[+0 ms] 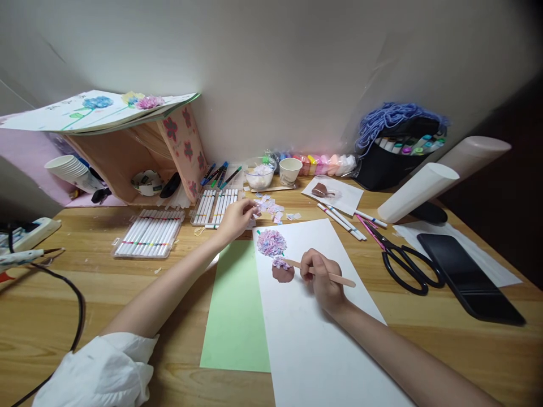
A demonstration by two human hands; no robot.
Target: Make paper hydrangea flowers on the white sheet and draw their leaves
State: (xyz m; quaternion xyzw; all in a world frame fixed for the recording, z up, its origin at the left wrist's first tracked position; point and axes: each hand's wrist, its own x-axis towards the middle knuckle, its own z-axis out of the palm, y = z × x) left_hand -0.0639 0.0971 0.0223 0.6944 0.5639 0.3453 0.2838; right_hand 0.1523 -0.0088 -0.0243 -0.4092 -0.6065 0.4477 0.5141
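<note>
- Pale grey wall (271,68) at the back, and a light brown wooden table (178,339) below it, are what I see from far away.
- On the table lies a big white paper sheet (322,350), partly on top of a light green paper sheet (237,322).
- My right hand (326,278) has its fingers pinched round a flat, pale wooden stick (347,281), much like a pencil.
- The stick's far end meets some small pink and lilac scraps (279,262) at the top edge of a flat, round brown patch (283,275) on the white sheet. The patch sits just past my right fingertips, on the left side, and they do not touch it.
- Just above the patch is a round, fluffy cluster of pink, lilac and blue scraps (272,243).
- My left hand (234,221) reaches to a loose pile of pale lilac scraps (271,208). Its fingers are bent together at the pile's edge — I cannot tell if they pinch a scrap.
- I think the step in hand is covering the brown patch with scraps, and it looks barely begun — most of the brown shows bare.
- To me, the next move calls for one scrap, a soft pinch and a gentle push with the stick.
</note>
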